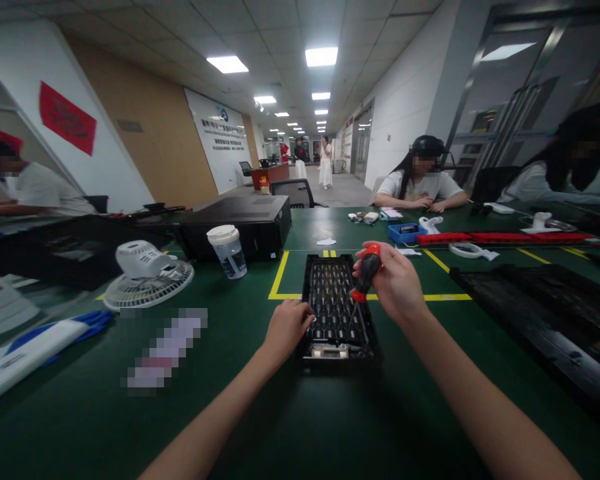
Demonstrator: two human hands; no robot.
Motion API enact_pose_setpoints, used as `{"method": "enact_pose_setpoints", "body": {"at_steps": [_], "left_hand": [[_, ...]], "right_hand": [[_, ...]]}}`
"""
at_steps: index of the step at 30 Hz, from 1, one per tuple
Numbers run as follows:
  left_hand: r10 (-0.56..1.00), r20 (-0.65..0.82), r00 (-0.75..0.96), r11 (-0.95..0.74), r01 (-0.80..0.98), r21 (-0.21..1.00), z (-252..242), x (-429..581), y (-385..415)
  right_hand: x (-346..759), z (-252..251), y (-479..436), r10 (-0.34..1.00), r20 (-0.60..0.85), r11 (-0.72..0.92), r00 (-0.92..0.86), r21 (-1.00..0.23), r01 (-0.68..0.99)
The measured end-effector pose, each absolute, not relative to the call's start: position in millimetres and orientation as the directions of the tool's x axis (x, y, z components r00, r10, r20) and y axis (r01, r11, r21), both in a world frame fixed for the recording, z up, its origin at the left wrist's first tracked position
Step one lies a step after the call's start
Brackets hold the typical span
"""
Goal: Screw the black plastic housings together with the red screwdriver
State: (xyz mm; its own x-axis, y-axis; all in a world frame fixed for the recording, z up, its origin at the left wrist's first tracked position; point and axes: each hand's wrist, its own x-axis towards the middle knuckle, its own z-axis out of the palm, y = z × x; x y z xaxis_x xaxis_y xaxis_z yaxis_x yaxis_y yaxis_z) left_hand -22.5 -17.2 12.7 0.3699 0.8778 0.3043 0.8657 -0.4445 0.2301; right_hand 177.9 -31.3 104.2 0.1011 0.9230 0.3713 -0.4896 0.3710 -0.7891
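In front of me on the green table lies a black rectangular panel point(325, 277) with a honeycomb grid and raised edges. Small metal and pale parts point(330, 351) sit at its near end. My left hand point(289, 328) is closed at the panel's left edge, fingers curled over the rim. A screwdriver point(368, 272) with a red and black handle is gripped in my right hand point(397, 283), above the panel's right side. Its shaft slants down to the panel's near part, where I cannot tell exactly what the tip touches.
On the left are a white fan point(150, 277), a lidded plastic cup point(227, 252) and a black computer case point(240, 223). A large black panel point(545, 327) lies at right. Beyond are a blue tray point(405, 233) and a tape roll point(467, 251). Several people are around.
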Motion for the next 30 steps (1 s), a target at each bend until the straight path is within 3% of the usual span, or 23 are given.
{"method": "enact_pose_setpoints", "body": {"at_steps": [5, 10, 22, 30], "left_hand": [[0.9, 0.194, 0.391, -0.418, 0.899, 0.127, 16, -13, -7], [0.913, 0.1, 0.396, -0.403, 0.913, 0.063, 14, -6, 4], [0.922, 0.121, 0.367, -0.371, 0.929, 0.011, 17, 1, 6], [0.92, 0.112, 0.375, -0.378, 0.926, 0.012, 16, 4, 9]], "right_hand": [[184, 100, -27, 0.93, 0.273, 0.363, 0.244, -0.78, -0.51], [186, 104, -29, 0.925, 0.262, 0.37, 0.275, -0.784, -0.498], [186, 111, -33, 0.938, 0.209, 0.333, 0.276, -0.768, -0.547], [188, 111, -34, 0.924, 0.255, 0.372, 0.286, -0.773, -0.514]]}}
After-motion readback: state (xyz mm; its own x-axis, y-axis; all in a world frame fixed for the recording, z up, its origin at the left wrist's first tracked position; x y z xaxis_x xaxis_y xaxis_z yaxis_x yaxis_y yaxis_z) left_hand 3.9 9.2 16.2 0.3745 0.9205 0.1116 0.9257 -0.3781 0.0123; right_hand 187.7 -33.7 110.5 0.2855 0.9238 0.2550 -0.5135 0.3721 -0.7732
